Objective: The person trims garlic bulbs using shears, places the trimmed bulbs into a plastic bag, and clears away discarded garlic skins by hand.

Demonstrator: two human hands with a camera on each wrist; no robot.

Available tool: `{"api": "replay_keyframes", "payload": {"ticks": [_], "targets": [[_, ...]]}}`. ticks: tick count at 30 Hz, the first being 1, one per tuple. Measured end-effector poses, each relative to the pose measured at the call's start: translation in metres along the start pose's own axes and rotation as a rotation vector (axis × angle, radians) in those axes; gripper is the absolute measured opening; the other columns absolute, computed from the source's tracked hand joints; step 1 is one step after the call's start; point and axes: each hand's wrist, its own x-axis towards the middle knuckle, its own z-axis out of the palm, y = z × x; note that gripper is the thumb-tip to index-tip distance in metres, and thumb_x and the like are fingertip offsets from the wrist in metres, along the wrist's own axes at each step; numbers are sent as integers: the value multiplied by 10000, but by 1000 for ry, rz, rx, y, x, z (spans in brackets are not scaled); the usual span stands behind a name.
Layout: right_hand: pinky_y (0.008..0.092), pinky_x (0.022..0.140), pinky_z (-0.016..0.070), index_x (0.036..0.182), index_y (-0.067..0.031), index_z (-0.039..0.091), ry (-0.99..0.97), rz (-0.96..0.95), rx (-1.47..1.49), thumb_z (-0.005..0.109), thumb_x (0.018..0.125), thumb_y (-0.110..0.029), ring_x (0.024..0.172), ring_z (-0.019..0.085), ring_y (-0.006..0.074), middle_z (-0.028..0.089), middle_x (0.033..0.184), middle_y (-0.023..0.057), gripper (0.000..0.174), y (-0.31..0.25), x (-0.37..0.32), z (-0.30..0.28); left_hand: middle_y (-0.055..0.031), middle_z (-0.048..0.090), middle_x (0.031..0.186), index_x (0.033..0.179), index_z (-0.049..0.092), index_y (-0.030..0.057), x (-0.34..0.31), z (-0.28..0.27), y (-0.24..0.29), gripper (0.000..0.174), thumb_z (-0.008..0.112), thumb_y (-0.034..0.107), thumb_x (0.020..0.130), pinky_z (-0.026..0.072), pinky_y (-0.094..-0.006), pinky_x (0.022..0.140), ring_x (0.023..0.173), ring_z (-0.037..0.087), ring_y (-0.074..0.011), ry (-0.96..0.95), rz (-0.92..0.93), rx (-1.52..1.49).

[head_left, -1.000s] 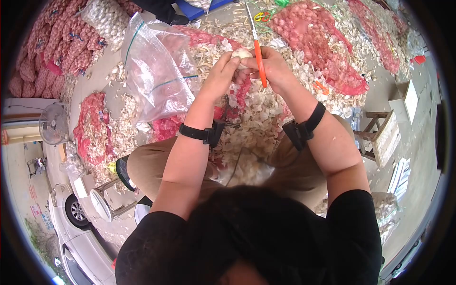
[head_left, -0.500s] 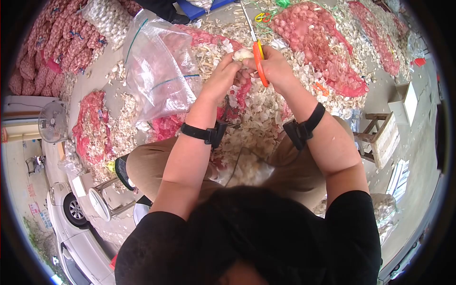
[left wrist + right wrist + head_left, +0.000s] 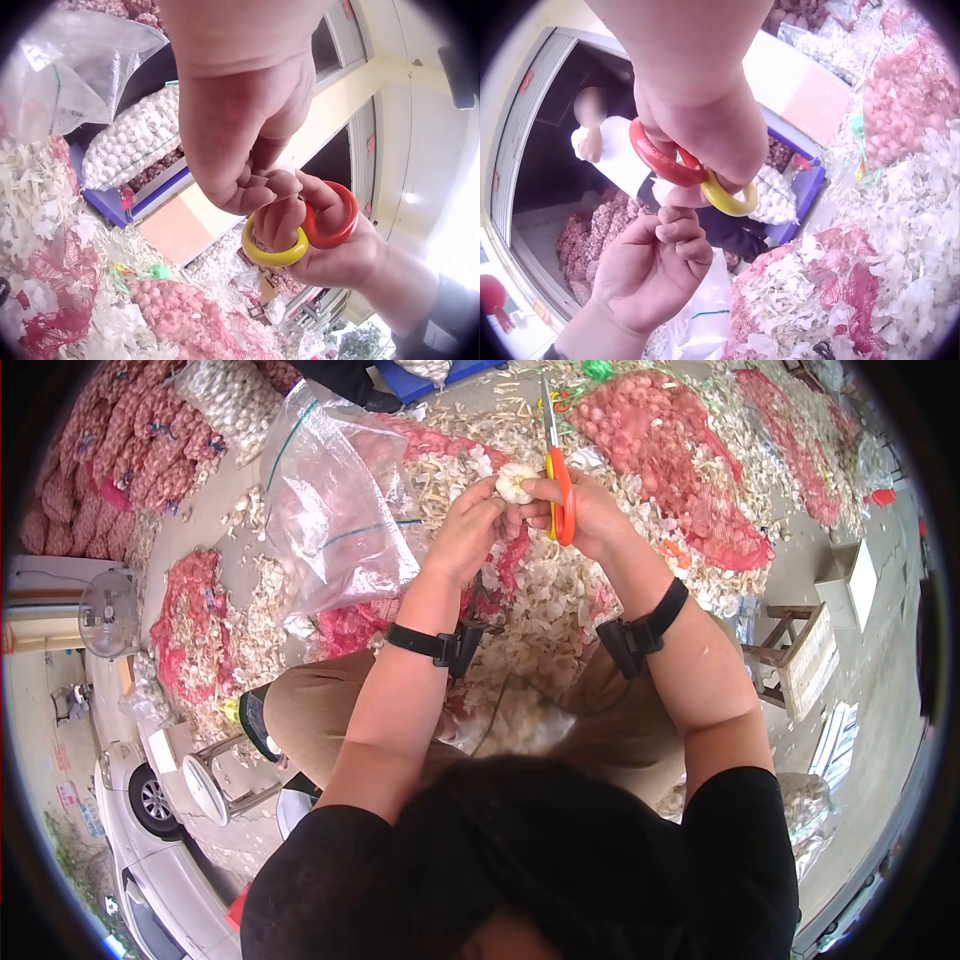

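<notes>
A whitish garlic bulb is held up between both hands in the head view. My left hand grips it from the left with bent fingers. My right hand has its fingers through the scissors' red-orange and yellow handles, while its thumb and fingertips touch the bulb's right side. The blades point away from me, beyond the bulb. Both handle loops show in the left wrist view, where fingers largely hide the bulb. In the right wrist view, the left hand has curled fingers just below the loops.
Papery garlic skins cover the floor. Red net sacks of garlic lie ahead right, with more stacked net bags far left. A clear plastic bag is left of the hands; a wooden stool stands right. Another person is beyond.
The scissors have swung from leaning left to nearly upright and shifted slightly right. The garlic bulb has turned in the fingers and shows more of itself. Both hands have shifted a little.
</notes>
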Motion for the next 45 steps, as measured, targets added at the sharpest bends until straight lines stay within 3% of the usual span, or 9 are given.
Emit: {"api": "replay_keyframes", "payload": {"ticks": [7, 9, 13, 23, 29, 31, 32, 34, 45], "targets": [[253, 577, 531, 1025, 47, 503, 6, 41, 112, 666, 798, -121, 710, 647, 178, 619, 830, 97, 326, 11, 8, -10, -68, 585, 725, 999, 572, -12, 27, -18, -23, 242, 390, 65, 859, 453, -278, 600, 640, 556, -147, 81, 19, 193], [268, 604, 539, 1045, 42, 491, 57, 64, 159, 649, 805, -106, 766, 654, 205, 619, 897, 114, 324, 8, 5, -7, -138, 626, 791, 942, 606, -31, 34, -26, -29, 257, 429, 148, 890, 471, -288, 655, 707, 600, -191, 279, 99, 837], [268, 603, 531, 1048, 32, 482, 105, 34, 152, 640, 809, -101, 769, 649, 209, 614, 922, 115, 315, 15, 5, -8, -193, 636, 860, 901, 625, -49, 36, -28, -36, 340, 489, 262, 909, 477, -296, 686, 758, 624, -231, 368, 173, 825], [267, 594, 517, 987, 3, 515, -19, 18, 224, 637, 814, -114, 727, 642, 179, 618, 849, 99, 242, 10, 8, -14, -10, 574, 763, 850, 547, 69, 20, -5, -17, 184, 525, 236, 923, 432, -242, 632, 694, 528, -82, 25, 132, 238], [275, 577, 526, 995, 15, 505, 41, 50, 191, 607, 818, -82, 727, 650, 203, 612, 871, 115, 227, 5, 2, -9, -17, 594, 789, 857, 575, 38, 35, -36, -23, 177, 529, 200, 912, 440, -249, 643, 714, 548, -112, 100, 129, 843], [289, 586, 541, 1028, 31, 488, 42, 49, 120, 608, 813, -84, 734, 651, 205, 612, 888, 123, 272, 6, 2, -9, -27, 597, 780, 856, 579, 14, 34, -37, -23, 190, 532, 191, 909, 436, -250, 630, 701, 543, -114, 350, 449, 1216], [289, 586, 541, 1028, 31, 488, 44, 46, 121, 608, 813, -84, 734, 651, 205, 612, 888, 123, 272, 5, 3, -9, -27, 597, 780, 856, 579, 14, 36, -37, -23, 190, 532, 191, 909, 436, -250, 630, 701, 543, -114, 347, 452, 1216], [292, 595, 551, 1066, 52, 469, 85, 47, 5, 616, 805, -92, 735, 649, 201, 611, 903, 133, 333, 7, 1, -6, -30, 596, 767, 875, 583, 19, 26, -16, -6, 180, 551, 195, 899, 426, -247, 614, 690, 526, -96, 239, 171, 442], [287, 597, 553, 1055, 77, 478, 34, 38, -13, 633, 786, -114, 687, 631, 186, 609, 889, 141, 365, 8, -3, 4, -98, 559, 615, 821, 557, 41, 19, 9, -15, 184, 578, 217, 870, 427, -325, 527, 552, 534, -195, 476, 518, 960]]}}
